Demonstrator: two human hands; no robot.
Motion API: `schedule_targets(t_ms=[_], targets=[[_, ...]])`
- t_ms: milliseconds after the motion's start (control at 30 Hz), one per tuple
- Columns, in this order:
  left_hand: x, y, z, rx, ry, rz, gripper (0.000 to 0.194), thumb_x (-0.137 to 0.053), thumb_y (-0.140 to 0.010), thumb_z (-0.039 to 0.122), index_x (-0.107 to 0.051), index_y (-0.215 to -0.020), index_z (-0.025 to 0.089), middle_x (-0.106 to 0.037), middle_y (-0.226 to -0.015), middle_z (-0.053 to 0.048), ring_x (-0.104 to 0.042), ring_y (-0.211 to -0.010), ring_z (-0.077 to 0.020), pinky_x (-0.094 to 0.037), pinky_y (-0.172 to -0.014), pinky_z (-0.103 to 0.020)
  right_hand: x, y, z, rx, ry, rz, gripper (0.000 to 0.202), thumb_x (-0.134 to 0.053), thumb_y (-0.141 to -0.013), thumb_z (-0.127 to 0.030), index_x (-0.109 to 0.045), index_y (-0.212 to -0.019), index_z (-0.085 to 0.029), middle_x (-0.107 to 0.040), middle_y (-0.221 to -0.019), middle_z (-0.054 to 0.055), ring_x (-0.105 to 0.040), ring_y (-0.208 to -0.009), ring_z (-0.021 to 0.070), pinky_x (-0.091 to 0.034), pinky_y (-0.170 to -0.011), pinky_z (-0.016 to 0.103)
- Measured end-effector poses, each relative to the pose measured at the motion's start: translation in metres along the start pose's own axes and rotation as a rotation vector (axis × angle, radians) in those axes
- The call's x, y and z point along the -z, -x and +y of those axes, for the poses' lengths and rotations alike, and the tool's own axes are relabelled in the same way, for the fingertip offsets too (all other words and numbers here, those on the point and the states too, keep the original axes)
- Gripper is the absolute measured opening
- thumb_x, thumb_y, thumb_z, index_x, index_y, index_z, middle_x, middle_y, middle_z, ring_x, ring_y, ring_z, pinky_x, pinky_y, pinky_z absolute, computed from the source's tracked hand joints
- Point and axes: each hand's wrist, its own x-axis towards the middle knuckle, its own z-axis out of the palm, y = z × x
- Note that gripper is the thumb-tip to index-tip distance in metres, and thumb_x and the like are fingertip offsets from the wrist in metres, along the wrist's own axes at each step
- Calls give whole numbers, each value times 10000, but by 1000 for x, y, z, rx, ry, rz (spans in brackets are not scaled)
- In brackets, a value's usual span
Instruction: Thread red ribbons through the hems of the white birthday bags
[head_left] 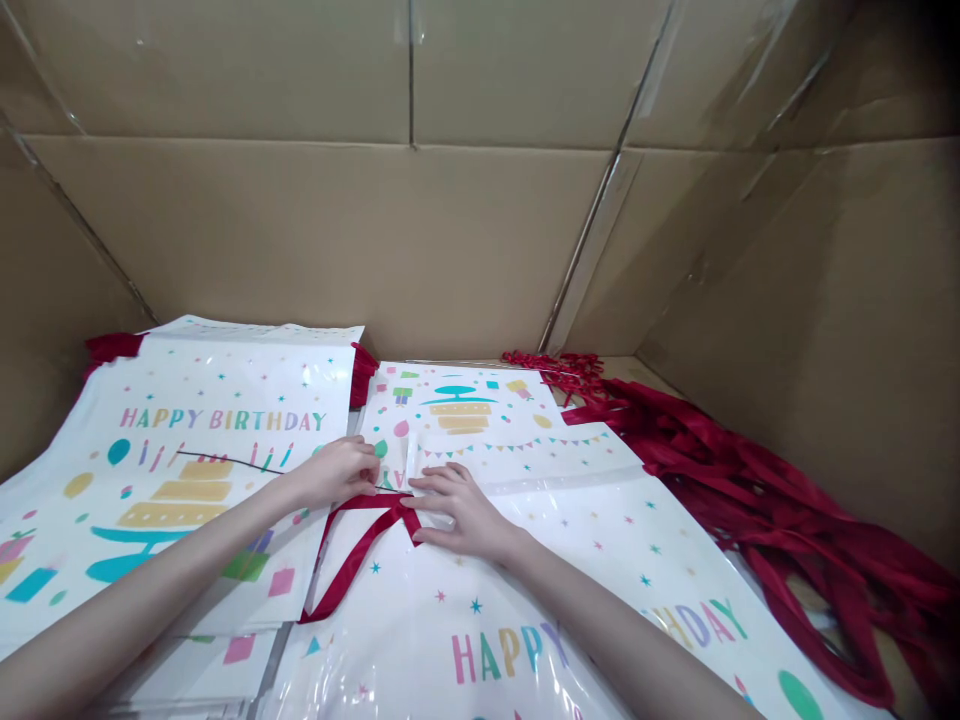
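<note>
My left hand is closed in a pinch on a thin black cord. One end of the cord lies leftward across a printed bag, and a short length shows between my hands. My right hand rests palm down with fingers spread at the top edge of a white "HAPPY" plastic bag, touching its dark red ribbon. The ribbon bends into a loop below my left hand. What lies under my right fingertips is partly hidden.
A stack of white "HAPPY BIRTHDAY" bags stands at left, with red ribbon at its sides. Other printed bags lie behind and right. A long heap of red ribbons runs along the right. Tall cardboard walls enclose the back and sides.
</note>
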Motion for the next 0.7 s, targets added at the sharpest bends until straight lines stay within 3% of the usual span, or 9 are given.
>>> schedule_targets(t_ms=[233,400,500,700], targets=[[-8,-4,9,112,42,-19,123,-501,-830,186,-574,-732,175,-621,-766,2,-553,-733,-140,-314,-617,-218,3,0,-5,11,13,0,420,-550,-830,-538,-562,-1216,-372,-539,-1256,9,-432,-1177,196,-203,-1035,414],[-17,-18,19,36,160,11,132,-487,-859,208,-611,-818,186,-644,-836,-6,-570,-792,-139,-347,-662,-205,5,0,-5,16,48,-21,449,-536,-833,-551,-552,-1232,-347,-516,-1264,33,-435,-1175,190,-201,-1039,410],[-8,-14,14,12,146,-25,134,-513,-864,258,-615,-814,187,-636,-830,-8,-559,-784,-142,-344,-653,-208,6,0,-6,14,40,-21,456,-531,-834,-554,-547,-1238,-342,-515,-1260,41,-435,-1172,193,-201,-1038,415],[19,16,-7,31,43,-45,101,-575,-814,228,-618,-738,177,-610,-769,-8,-516,-796,-158,-332,-718,-235,8,-1,-8,23,16,-28,449,-514,-849,-542,-553,-1237,-319,-513,-1251,61,-431,-1165,202,-196,-1038,422]])
